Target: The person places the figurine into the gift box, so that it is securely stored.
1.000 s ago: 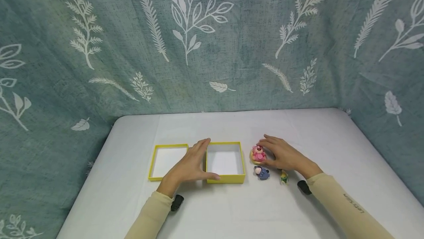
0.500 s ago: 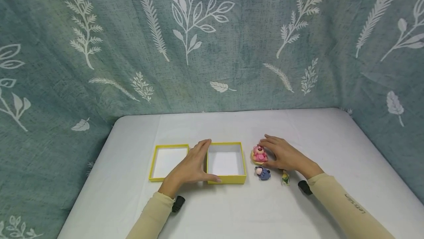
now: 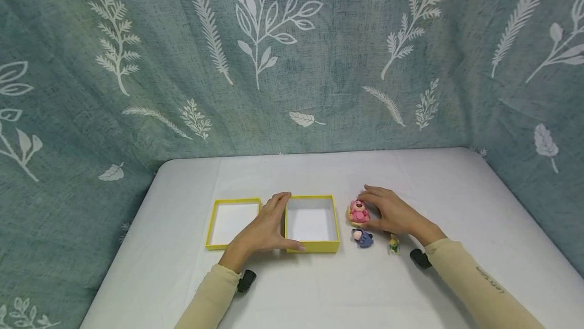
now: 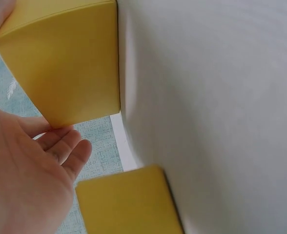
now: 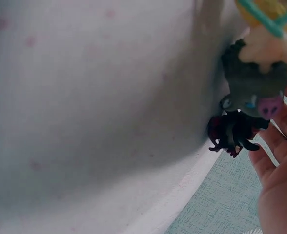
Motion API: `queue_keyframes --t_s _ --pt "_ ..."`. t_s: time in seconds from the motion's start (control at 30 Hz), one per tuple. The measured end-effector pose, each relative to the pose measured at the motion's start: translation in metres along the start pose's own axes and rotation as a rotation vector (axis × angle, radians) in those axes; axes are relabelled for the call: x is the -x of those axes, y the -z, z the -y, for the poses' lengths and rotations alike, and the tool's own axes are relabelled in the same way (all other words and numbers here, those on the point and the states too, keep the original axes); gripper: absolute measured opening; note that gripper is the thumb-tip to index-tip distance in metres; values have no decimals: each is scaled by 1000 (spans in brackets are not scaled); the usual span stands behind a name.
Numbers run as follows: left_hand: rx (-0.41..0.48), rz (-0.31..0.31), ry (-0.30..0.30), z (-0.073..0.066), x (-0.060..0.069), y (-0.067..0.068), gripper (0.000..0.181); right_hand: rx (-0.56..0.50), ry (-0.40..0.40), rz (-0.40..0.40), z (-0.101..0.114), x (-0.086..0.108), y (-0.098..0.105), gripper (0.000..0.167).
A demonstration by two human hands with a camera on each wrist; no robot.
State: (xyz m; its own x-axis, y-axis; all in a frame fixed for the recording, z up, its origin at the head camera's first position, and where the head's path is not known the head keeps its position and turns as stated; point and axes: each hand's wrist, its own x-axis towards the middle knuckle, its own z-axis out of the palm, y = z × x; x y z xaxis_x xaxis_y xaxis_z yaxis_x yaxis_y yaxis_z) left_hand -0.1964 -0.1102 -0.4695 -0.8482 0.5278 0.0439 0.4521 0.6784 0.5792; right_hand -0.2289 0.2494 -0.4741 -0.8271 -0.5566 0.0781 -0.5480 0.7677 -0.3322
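Observation:
My left hand [image 3: 262, 225] spans the left side of a yellow open-topped box [image 3: 312, 247], thumb at its front wall and fingers at its back. In the left wrist view the fingertips touch the edge of the yellow box [image 4: 65, 68]. My right hand [image 3: 392, 212] holds a pink bear figurine [image 3: 358, 213] on a yellowish base between thumb and fingers. A blue-grey figurine [image 3: 363, 238] lies just in front of the bear. Near the right wrist is a small green-and-yellow figurine [image 3: 394, 244]. The right wrist view shows a pink-snouted figurine [image 5: 256, 87] and a darker figurine [image 5: 231, 131] by the fingers.
A shallow yellow-rimmed lid [image 3: 232, 223] with a white inside lies left of the box, partly behind my left hand. Everything rests on a white-covered table [image 3: 328, 293]. A green leaf-patterned curtain [image 3: 292, 65] stands behind and at both sides.
Hardly anything differs: the whole scene sits slightly further right in view than one second ago. Both hands keep their places at the box and the pink bear.

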Motion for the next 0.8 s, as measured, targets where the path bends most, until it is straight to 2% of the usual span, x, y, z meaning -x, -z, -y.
queue_keyframes --t_s 0.27,0.57,0.8 --pt "24 0 24 1 -1 -2 129 -23 -2 -25 0 2 3 68" --pt "23 -21 5 2 -1 -4 128 0 41 -89 -1 1 9 62" --pt "9 -27 0 1 -1 -4 128 -38 -11 -109 5 -2 22 61"
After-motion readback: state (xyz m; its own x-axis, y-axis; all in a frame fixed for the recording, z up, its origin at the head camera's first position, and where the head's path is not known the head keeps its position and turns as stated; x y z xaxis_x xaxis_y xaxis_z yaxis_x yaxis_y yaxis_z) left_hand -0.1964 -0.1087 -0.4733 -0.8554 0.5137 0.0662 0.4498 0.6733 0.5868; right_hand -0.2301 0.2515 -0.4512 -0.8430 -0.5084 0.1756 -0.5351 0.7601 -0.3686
